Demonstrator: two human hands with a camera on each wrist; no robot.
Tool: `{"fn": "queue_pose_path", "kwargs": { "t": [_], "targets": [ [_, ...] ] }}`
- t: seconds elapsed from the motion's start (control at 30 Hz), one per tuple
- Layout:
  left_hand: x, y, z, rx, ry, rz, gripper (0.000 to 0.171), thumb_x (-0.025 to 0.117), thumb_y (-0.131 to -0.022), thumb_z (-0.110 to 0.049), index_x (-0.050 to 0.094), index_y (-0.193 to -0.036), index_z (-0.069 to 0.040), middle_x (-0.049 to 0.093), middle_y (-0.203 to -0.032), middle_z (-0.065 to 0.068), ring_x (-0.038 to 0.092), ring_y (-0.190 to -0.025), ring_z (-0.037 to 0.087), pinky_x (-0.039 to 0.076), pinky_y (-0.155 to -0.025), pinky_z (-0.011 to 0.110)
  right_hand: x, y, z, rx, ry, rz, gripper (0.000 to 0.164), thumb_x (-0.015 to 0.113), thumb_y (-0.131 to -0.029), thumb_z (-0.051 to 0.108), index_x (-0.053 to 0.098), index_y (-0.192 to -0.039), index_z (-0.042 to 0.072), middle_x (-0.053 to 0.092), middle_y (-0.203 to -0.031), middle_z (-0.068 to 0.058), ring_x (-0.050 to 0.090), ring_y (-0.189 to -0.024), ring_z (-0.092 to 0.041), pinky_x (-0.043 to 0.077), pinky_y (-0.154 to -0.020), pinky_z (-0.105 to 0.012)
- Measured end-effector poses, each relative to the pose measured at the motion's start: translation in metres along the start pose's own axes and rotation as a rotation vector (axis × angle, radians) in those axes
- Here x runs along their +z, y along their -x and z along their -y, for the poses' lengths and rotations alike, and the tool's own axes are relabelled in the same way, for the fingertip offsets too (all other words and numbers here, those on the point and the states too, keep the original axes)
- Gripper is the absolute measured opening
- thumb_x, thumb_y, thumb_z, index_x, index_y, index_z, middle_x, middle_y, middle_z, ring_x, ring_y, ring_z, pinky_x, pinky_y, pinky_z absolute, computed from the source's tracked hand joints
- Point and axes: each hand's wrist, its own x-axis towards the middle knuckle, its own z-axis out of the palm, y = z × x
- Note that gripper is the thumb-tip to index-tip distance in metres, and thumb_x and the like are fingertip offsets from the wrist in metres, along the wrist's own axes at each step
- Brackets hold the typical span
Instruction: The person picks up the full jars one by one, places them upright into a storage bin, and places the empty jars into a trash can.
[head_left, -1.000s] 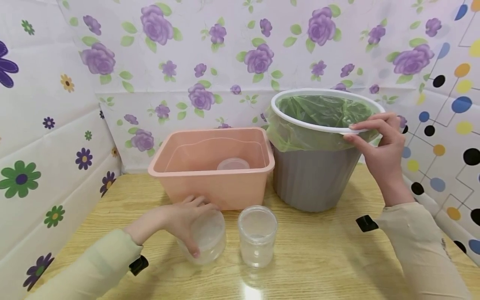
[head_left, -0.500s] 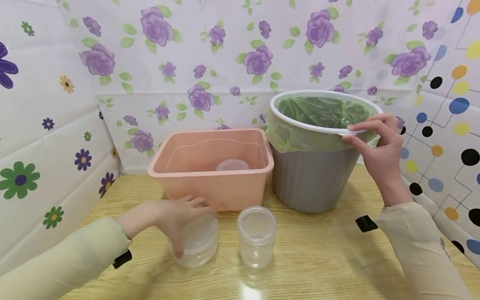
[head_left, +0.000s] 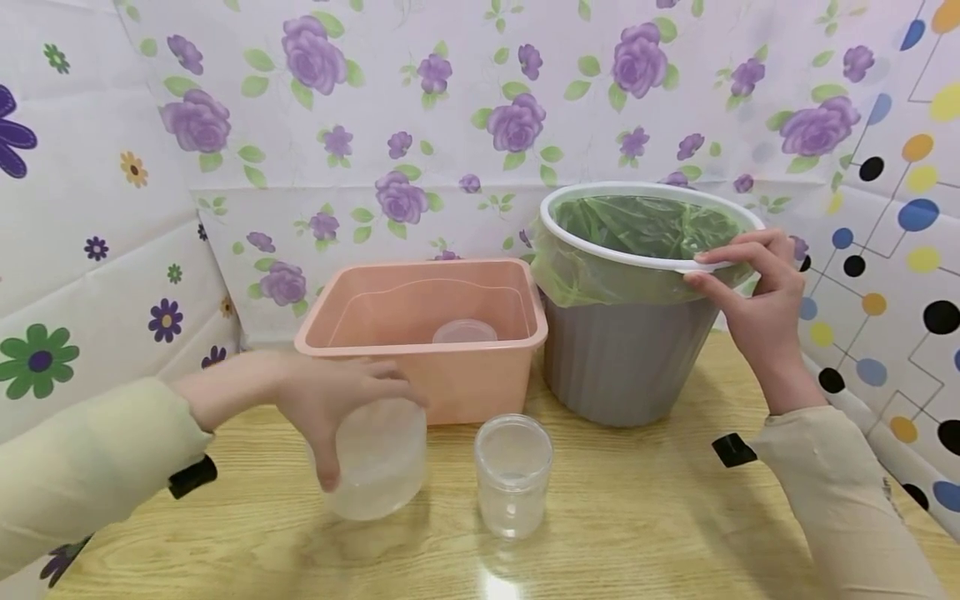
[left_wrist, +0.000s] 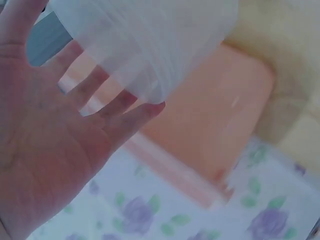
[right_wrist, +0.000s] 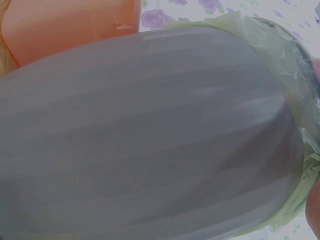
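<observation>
My left hand [head_left: 333, 404] grips a wide clear plastic jar [head_left: 382, 462] from above, thumb on the near side and fingers round the far side. The left wrist view has the jar [left_wrist: 150, 40] against the fingertips. At the right, my right hand [head_left: 761, 283] pinches the white rim [head_left: 626, 254] of a grey trash can [head_left: 626, 358] between thumb and fingers. A green bag [head_left: 585, 279] lines the can and folds over its outside. The right wrist view is mostly filled by the can's ribbed side [right_wrist: 150, 135].
A pink plastic bin [head_left: 420, 375] stands behind the jar, against the left of the trash can, with a clear round container [head_left: 465, 331] inside. A narrower clear jar [head_left: 513, 475] stands upright on the wooden table [head_left: 637, 517]. Patterned cloth walls surround the table.
My left hand has moved left with the wide jar and raised it off the table. The right hand keeps its pinch on the can's rim.
</observation>
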Motion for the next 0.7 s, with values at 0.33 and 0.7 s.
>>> {"fn": "queue_pose_path", "kwargs": {
  "t": [0.33,0.7],
  "targets": [
    [-0.072,0.018,-0.032,-0.052,-0.031,-0.008,0.112,0.092,-0.056,-0.039,0.032,-0.151,-0.035,0.035,-0.15,0.003,0.035,-0.137,0.032,0.044,-0.1,0.064,-0.003,-0.003,0.0,-0.017,0.003,-0.001,0.022,0.084,-0.076,0.005,0.072,-0.088,-0.009,0.056,-0.093,0.018,0.046,-0.101,-0.005,0.03,-0.096,-0.023],
    [-0.122,0.015,-0.038,-0.182,-0.1,-0.061,0.115,0.094,-0.058,-0.031,0.028,-0.153,-0.038,0.028,-0.156,0.005,0.036,-0.138,0.033,0.047,-0.1,0.058,-0.001,0.0,0.002,-0.01,0.006,0.015,0.023,0.084,-0.076,0.005,0.072,-0.089,-0.01,0.056,-0.094,0.018,0.046,-0.101,-0.005,0.031,-0.096,-0.023]
  ]
}}
